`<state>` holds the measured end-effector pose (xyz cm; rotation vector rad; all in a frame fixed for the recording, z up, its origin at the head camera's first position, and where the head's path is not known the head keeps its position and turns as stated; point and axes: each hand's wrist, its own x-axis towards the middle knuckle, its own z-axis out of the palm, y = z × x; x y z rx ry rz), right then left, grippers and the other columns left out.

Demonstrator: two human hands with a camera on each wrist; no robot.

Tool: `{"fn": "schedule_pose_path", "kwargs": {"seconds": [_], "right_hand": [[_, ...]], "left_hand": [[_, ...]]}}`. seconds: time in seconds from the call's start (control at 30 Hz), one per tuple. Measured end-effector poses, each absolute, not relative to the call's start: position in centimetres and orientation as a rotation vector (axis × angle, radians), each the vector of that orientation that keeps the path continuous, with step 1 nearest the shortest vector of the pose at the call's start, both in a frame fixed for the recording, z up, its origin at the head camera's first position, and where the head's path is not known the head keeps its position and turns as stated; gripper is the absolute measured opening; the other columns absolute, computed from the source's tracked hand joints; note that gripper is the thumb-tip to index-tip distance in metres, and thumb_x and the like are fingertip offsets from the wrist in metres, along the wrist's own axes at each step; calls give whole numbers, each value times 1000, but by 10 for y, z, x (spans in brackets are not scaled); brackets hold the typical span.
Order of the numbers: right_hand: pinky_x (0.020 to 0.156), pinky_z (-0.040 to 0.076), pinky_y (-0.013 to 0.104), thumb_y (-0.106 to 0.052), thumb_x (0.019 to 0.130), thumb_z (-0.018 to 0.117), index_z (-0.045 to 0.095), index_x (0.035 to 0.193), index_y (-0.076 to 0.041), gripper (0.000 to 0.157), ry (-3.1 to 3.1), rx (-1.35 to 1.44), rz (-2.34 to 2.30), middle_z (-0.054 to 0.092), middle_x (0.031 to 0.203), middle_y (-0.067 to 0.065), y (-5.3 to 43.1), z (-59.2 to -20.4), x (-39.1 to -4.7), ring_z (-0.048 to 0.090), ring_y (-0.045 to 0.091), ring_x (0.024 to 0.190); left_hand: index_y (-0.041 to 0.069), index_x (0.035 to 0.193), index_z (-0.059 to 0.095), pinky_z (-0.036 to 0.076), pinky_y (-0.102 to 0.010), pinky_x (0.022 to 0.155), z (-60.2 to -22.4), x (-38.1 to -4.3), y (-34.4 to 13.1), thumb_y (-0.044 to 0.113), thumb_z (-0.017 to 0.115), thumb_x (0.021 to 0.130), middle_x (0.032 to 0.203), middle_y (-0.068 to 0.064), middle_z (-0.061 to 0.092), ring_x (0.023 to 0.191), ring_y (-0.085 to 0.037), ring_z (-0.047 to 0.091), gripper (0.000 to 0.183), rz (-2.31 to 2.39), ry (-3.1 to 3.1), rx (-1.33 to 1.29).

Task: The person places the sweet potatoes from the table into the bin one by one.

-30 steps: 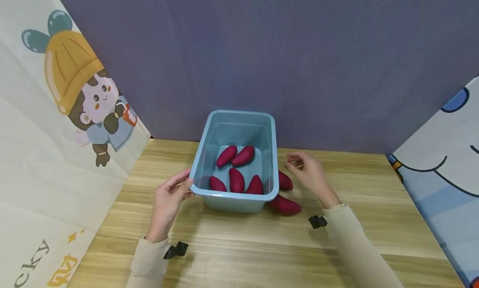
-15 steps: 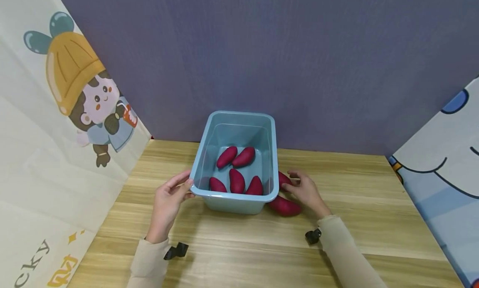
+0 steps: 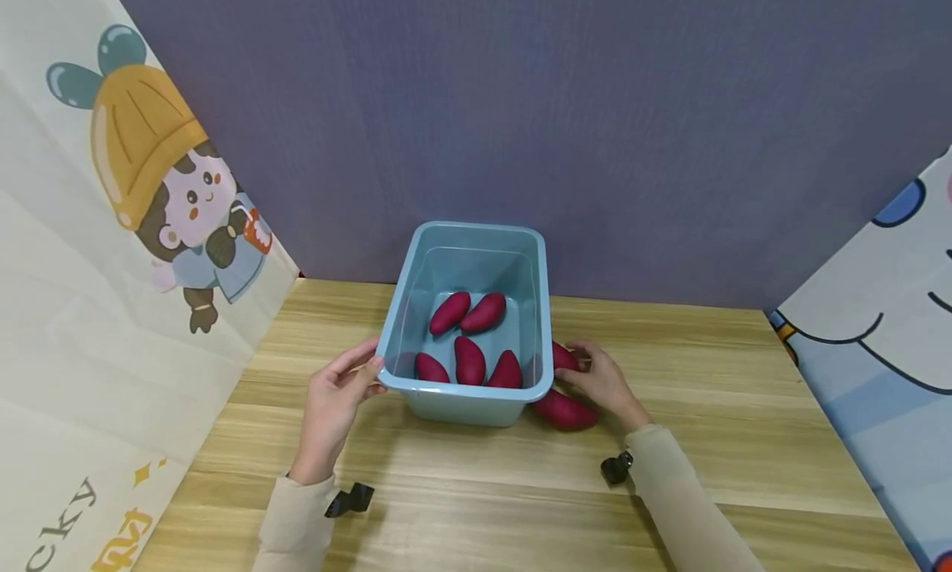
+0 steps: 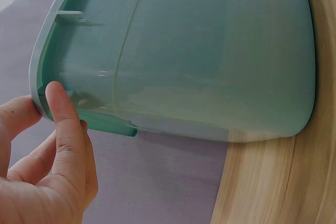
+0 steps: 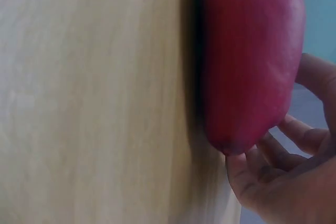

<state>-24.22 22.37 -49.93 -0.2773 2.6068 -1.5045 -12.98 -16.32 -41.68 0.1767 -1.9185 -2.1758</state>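
In the head view a blue plastic bin [image 3: 461, 400] stands on the wooden table with several dark red sweet potatoes [image 3: 470, 361] inside. My left hand [image 3: 335, 402] pinches the bin's near left corner, thumb on the rim and fingers outside; the left wrist view shows the rim between thumb and index finger [image 4: 65, 129]. Beside the bin's right wall, my right hand [image 3: 606, 382] grips the right end of a sweet potato [image 3: 564, 356], which the bin partly hides. Another sweet potato [image 3: 565, 411] lies just in front of that hand; a large sweet potato [image 5: 252, 61] covers part of the fingers in the right wrist view.
The table [image 3: 476, 498] has a purple-grey wall [image 3: 506, 101] behind it, close to the bin's far end. Printed cartoon sheets [image 3: 67, 266] hang at the left and right sides.
My right hand has come left and down from above the table onto the sweet potato beside the bin, its thumb and fingers closing round one end. My left hand stays at the bin's corner.
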Motion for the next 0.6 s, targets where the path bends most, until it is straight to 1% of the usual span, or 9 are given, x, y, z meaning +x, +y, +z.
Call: {"fn": "schedule_pose_path", "kwargs": {"seconds": [0.17,0.33,0.6], "right_hand": [[81,57,34,-8,90,75,52,134,7,52,2603,-261,-1496,61,119,28,223,-500,-243,62,37,103],[83,56,31,-7,90,76,53,132,8,50,2607,-243,-1505,63,117,26,224,-504,-245,63,36,103],[89,55,39,-12,90,76,53,134,7,53,2596,-225,-1525,62,119,26,229,-501,-246,62,37,106]], "left_hand": [[-7,129,63,62,-31,70,-417,-130,-163,10,73,93,115,-15,67,80,-15,69,41,-2181,-1916,173],[-6,129,63,62,-31,69,-418,-131,-163,10,74,93,114,-14,67,80,-16,68,40,-2182,-1911,178],[-6,129,63,62,-31,69,-418,-131,-163,9,73,93,113,-12,68,80,-15,68,40,-2180,-1912,177]]}}
